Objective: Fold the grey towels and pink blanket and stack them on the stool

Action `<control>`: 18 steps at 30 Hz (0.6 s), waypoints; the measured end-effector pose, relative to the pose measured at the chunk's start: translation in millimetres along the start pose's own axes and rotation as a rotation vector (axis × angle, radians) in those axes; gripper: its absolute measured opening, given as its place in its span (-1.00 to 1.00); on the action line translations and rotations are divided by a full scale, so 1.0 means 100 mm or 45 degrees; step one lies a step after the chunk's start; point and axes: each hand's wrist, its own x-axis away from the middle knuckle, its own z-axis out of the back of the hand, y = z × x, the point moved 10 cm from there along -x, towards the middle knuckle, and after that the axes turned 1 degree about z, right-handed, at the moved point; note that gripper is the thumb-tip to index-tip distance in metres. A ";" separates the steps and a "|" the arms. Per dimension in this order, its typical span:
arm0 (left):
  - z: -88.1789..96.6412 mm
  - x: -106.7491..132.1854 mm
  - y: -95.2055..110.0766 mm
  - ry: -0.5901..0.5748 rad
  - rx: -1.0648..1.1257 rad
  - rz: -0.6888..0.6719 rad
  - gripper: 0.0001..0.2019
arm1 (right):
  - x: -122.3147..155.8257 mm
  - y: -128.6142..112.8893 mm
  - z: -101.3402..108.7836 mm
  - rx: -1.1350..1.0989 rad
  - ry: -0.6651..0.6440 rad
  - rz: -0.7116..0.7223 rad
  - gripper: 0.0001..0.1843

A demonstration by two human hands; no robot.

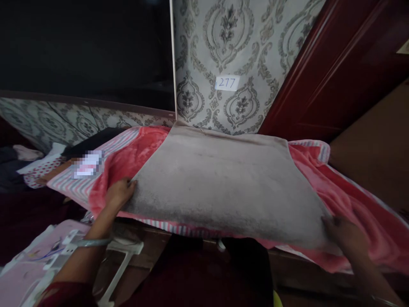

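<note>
A large grey cloth (pixel 217 183), darker and stained along its near edge, lies spread out before me. Its left side is pinched in my left hand (pixel 120 192), near the front corner. My right hand (pixel 347 235), slightly blurred, has its fingers closed on the front right corner. Under the grey cloth is a red plush blanket (pixel 345 183) with a pink, grey and white striped border, showing on both sides and along the front. The cloth's far edge reaches the wall.
A big dark TV screen (pixel 86 51) stands at the back left. Behind are patterned wallpaper (pixel 230 47) with a "277" label (pixel 227 82) and a dark red door frame (pixel 297 76). A pink and white plastic appliance (pixel 47 251) sits at lower left, near dark clothes (pixel 28 213).
</note>
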 end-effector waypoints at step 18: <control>-0.07 0.26 -0.08 0.035 -0.004 0.038 -0.50 | 0.05 0.43 0.00 -0.061 -0.050 -0.335 -0.07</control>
